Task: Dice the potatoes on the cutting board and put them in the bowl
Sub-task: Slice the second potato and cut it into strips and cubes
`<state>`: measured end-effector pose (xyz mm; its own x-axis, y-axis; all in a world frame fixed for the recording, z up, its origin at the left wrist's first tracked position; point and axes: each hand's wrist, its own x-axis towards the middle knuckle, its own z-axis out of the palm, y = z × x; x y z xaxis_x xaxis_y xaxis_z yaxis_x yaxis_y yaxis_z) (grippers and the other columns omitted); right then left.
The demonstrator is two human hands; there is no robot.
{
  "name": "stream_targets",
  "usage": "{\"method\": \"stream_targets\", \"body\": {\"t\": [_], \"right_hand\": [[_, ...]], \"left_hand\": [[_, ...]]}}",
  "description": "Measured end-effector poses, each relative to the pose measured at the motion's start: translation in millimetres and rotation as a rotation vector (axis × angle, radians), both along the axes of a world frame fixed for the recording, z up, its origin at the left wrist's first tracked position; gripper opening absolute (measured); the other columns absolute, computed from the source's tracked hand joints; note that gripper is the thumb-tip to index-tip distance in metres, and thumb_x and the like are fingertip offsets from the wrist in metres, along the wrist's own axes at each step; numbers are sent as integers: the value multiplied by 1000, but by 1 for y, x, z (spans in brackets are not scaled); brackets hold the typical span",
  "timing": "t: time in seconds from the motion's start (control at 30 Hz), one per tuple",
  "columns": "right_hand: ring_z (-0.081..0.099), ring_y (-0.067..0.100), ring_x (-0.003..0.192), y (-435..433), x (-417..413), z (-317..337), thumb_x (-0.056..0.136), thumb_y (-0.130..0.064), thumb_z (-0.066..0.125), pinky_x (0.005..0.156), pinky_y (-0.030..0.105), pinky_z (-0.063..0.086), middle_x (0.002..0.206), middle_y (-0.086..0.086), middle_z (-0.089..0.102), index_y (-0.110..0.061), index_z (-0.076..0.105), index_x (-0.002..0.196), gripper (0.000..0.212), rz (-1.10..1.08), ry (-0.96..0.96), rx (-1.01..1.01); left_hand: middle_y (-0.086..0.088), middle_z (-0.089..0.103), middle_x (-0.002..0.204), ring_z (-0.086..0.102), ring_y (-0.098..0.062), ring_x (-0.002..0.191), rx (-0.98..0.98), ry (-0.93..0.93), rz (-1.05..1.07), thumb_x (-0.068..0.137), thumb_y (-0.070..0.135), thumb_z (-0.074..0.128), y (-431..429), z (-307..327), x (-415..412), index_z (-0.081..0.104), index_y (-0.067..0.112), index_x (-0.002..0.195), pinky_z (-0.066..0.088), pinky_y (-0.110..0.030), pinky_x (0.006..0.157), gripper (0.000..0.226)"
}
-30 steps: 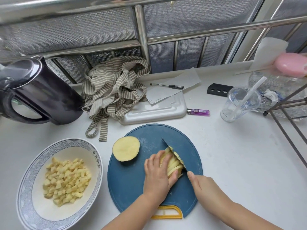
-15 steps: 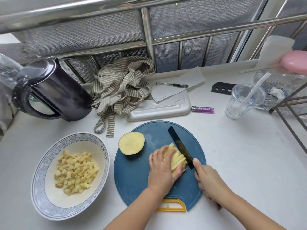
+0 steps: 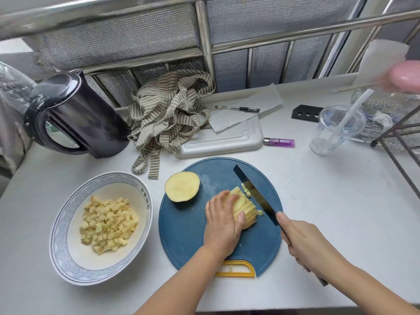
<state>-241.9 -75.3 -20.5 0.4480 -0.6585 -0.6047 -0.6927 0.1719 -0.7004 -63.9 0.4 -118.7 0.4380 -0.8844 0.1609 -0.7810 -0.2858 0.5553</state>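
Head view: one round blue cutting board (image 3: 188, 242) lies on the white worktop (image 3: 329, 201), and two hands work over it. On the board are two potato pieces: one uncut half (image 3: 181, 186), cut face up, at the board's far-left part, and one sliced half (image 3: 244, 206) near the board's middle. The left hand (image 3: 221, 223) curls over the sliced half, fingers and thumb gripping it. The right hand (image 3: 304, 239), off the board's right edge, grips the handle of one dark knife (image 3: 254, 192), whose blade runs along the right side of the sliced half. A few small potato cubes (image 3: 246, 189) lie against the blade. One bowl (image 3: 58, 237) stands left of the board, holding many potato dice (image 3: 109, 223).
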Motion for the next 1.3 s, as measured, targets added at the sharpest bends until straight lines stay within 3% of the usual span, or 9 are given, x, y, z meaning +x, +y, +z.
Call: {"method": "stream_targets", "body": {"t": [0.1,0.3,0.57,1.07,1.3], "right_hand": [[22,9,40,-1,0,0,98,-56,29,54,28,25,46,-11,26,-15,29,68,51,45,43,-81],[25,12,51,2,6,-4,99,-53,30,54,27,24,60,-2,29,-13,30,70,49,104,87,-99],[30,15,57,4,9,0,99,-53,29,57,30,26,61,-1,33,-14,30,67,50,123,107,-127],[25,8,42,10,17,6,98,-56,30,50,23,25,58,-3,31,-14,31,69,51,89,71,-88],[35,15,57,16,22,6,99,-52,29,58,31,30,61,-1,38,-14,31,65,52,116,92,-130]], "left_hand": [[-5,43,129,38,-23,116,-7,-4,0,94,43,34,0,0,0,43,23,124,34,-49,101,38],[-4,44,128,38,-22,116,-5,-17,9,92,42,36,-1,1,0,42,24,124,34,-48,101,37],[-6,47,128,37,-21,117,5,-37,13,92,44,36,-2,1,-1,41,25,124,38,-53,100,37],[-9,52,118,41,-23,109,4,-111,18,85,43,46,-4,-2,0,45,18,117,27,-39,99,41],[-12,54,117,42,-26,108,31,-134,27,82,42,46,-5,-4,-1,46,15,118,29,-42,97,44]]}}
